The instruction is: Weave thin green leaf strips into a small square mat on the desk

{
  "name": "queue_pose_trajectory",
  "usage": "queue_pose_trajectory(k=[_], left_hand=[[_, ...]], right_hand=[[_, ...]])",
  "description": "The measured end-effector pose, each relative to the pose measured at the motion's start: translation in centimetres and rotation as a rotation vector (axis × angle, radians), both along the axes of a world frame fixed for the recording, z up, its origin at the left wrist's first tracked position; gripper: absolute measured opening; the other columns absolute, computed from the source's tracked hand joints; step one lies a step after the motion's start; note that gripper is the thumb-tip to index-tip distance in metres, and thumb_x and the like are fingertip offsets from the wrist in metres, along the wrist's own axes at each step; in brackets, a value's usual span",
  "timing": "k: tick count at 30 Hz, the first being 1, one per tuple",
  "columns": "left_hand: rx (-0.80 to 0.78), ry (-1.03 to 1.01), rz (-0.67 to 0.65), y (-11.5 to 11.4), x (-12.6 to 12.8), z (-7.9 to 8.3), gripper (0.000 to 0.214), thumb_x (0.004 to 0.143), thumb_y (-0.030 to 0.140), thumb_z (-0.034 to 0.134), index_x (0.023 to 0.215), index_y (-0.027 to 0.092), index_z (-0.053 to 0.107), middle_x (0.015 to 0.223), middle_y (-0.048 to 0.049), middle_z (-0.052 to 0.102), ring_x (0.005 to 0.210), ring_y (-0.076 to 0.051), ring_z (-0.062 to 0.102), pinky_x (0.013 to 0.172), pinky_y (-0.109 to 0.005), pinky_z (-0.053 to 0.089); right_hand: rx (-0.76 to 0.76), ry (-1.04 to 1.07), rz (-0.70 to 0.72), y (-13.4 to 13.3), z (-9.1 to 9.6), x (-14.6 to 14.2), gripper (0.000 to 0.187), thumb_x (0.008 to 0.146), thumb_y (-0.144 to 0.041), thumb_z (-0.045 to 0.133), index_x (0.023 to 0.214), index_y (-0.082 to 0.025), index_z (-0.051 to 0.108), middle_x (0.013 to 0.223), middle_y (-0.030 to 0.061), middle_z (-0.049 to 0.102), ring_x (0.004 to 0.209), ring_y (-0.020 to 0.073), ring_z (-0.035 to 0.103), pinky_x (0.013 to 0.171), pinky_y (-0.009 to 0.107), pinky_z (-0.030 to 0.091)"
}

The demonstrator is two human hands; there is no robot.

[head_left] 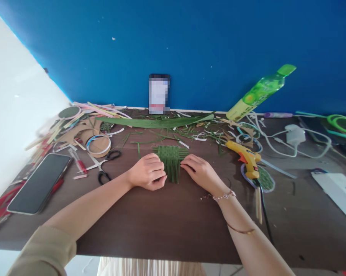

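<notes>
A small woven mat of green leaf strips (169, 154) lies on the dark table between my hands, with loose strip ends pointing toward me and to the right. My left hand (150, 171) is curled at the mat's left edge; what its fingers hold, if anything, is hidden. At the right edge my right hand (200, 170) pinches with thumb and forefinger beside the strip ends. The pinched piece is too small to make out. Behind the mat stretches a long green leaf (161, 122) over scattered leaf scraps.
Scissors (104, 166), a tape roll (99, 145) and a dark phone (40, 184) lie to the left. On the right are a yellow glue gun (244, 157), a white charger (295, 135) and a leaning green bottle (260, 94). Another phone (159, 94) stands against the blue wall.
</notes>
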State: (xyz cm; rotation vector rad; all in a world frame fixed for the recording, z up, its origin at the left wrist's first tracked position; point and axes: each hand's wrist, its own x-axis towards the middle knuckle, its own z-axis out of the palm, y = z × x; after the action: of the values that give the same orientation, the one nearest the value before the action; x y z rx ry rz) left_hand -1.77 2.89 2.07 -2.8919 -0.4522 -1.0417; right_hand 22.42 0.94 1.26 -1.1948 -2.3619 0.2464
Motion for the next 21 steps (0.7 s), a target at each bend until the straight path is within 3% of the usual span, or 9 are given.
queue_pose_trajectory(k=[3,8,11,16,21], left_hand=[[-0.037,0.011,-0.030,0.2,-0.3,0.2,0.021,0.079,0.031,0.046,0.069,0.020,0.061,0.062,-0.0006,0.056,0.059,-0.013,0.050,0.067,-0.031,0.043],[0.007,0.060,0.180,0.3,-0.1,1.9,0.022,0.081,0.026,0.048,0.066,0.019,0.063,0.068,-0.0026,0.061,0.064,-0.015,0.054,0.069,-0.033,0.043],[0.025,0.095,0.208,0.0,-0.2,2.6,0.021,0.081,0.024,0.050,0.067,0.017,0.064,0.071,-0.0034,0.063,0.067,-0.016,0.056,0.070,-0.033,0.045],[-0.036,0.113,0.128,-0.8,-1.3,1.0,0.024,0.082,0.026,0.049,0.091,0.014,0.067,0.093,-0.0072,0.069,0.088,-0.019,0.062,0.084,-0.033,0.049],[-0.069,0.189,0.094,-0.6,-2.1,-0.6,0.026,0.084,0.028,0.049,0.097,0.015,0.068,0.102,-0.0058,0.070,0.102,-0.022,0.061,0.096,-0.039,0.044]], right_hand=[[0.000,0.011,-0.010,0.0,0.1,0.1,0.015,0.091,-0.022,0.047,0.088,-0.019,0.062,0.088,0.0063,0.064,0.081,0.0178,0.060,0.074,0.034,0.050],[-0.006,0.037,-0.024,0.0,0.4,0.3,0.014,0.089,-0.021,0.050,0.088,-0.020,0.063,0.088,0.0065,0.065,0.081,0.0185,0.061,0.073,0.034,0.051],[-0.017,0.038,-0.019,0.1,0.4,0.4,0.016,0.090,-0.020,0.048,0.087,-0.019,0.064,0.087,0.0066,0.064,0.080,0.0180,0.061,0.072,0.033,0.052],[-0.049,0.075,-0.014,0.1,0.4,0.2,0.018,0.091,-0.020,0.046,0.087,-0.019,0.063,0.086,0.0067,0.062,0.079,0.0175,0.061,0.071,0.032,0.052],[-0.039,0.034,-0.022,0.0,0.6,0.1,0.017,0.091,-0.020,0.046,0.087,-0.019,0.062,0.086,0.0066,0.062,0.080,0.0178,0.060,0.073,0.032,0.052]])
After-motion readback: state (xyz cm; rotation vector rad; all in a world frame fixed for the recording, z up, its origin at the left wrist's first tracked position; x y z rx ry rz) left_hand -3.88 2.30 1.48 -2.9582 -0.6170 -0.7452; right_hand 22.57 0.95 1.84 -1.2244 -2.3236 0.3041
